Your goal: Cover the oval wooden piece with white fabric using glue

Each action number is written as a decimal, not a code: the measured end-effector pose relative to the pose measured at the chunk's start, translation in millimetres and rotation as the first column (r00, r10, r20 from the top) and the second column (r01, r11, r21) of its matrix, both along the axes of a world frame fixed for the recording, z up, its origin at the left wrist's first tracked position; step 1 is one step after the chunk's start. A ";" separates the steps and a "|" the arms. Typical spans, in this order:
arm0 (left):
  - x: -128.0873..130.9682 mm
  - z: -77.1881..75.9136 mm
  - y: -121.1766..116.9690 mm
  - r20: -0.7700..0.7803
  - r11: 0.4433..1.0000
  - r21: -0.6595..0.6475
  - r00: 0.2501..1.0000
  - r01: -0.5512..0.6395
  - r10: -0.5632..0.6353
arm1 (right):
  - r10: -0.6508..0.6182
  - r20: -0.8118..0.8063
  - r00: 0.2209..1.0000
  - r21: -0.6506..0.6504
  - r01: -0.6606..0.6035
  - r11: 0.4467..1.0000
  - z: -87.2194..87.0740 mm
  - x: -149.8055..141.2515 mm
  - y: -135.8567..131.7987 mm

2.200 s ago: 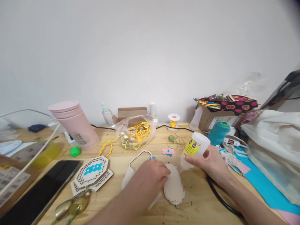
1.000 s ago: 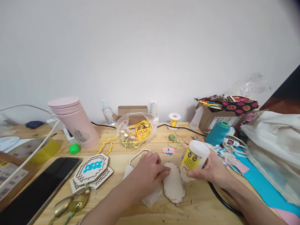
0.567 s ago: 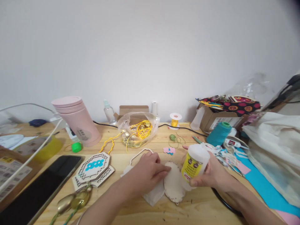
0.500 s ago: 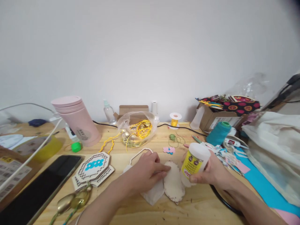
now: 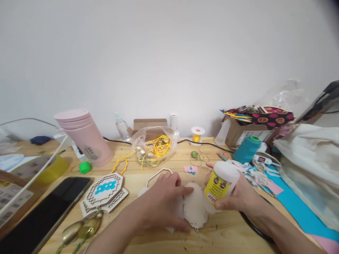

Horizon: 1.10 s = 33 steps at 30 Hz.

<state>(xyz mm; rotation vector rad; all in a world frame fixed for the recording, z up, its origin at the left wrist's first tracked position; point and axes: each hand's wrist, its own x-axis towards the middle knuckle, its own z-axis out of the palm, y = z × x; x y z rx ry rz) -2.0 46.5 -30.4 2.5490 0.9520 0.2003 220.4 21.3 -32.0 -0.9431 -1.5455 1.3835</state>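
Observation:
In my right hand (image 5: 235,194) is a white glue bottle (image 5: 219,183) with a yellow label, tilted so its lower end points down beside the wooden piece. My fingers wrap round its side. A thin, pale wooden piece (image 5: 196,204) with a scalloped, cut-out edge lies flat on the table. My left hand (image 5: 169,201) spreads over its left side, index finger on the upper part and thumb near the lower left edge. Under this hand is something white, mostly hidden, and a white looped outline (image 5: 159,173) shows behind it. The bottle's tip is hard to make out.
A small pink and blue cut-out (image 5: 190,169) lies behind the wooden piece. Left are an octagonal wooden ornament (image 5: 104,190), brass bells (image 5: 79,231), a phone (image 5: 47,215) and a pink tumbler (image 5: 87,141). A teal thread cone (image 5: 246,150) and paper scraps stand right.
My left thumb has moved out and down, so the hand is spread wider beside the wooden piece. The bottle stays in my right hand, nearly in place.

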 end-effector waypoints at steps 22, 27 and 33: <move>7.8 -1.2 -1.9 0.054 0.996 -0.068 0.997 -0.059 0.063 | -0.216 -0.023 0.976 0.015 0.217 0.976 -11.0 -11.4 0.4; 7.3 -0.7 -0.5 0.061 0.994 -0.067 0.994 -0.091 0.095 | -0.221 -0.059 0.973 0.008 0.222 0.975 -16.9 -22.8 -2.3; 7.6 -2.0 -1.9 0.077 0.994 -0.060 0.992 -0.092 0.096 | -0.145 -0.016 0.989 -0.001 0.145 0.989 -12.2 -23.9 -2.7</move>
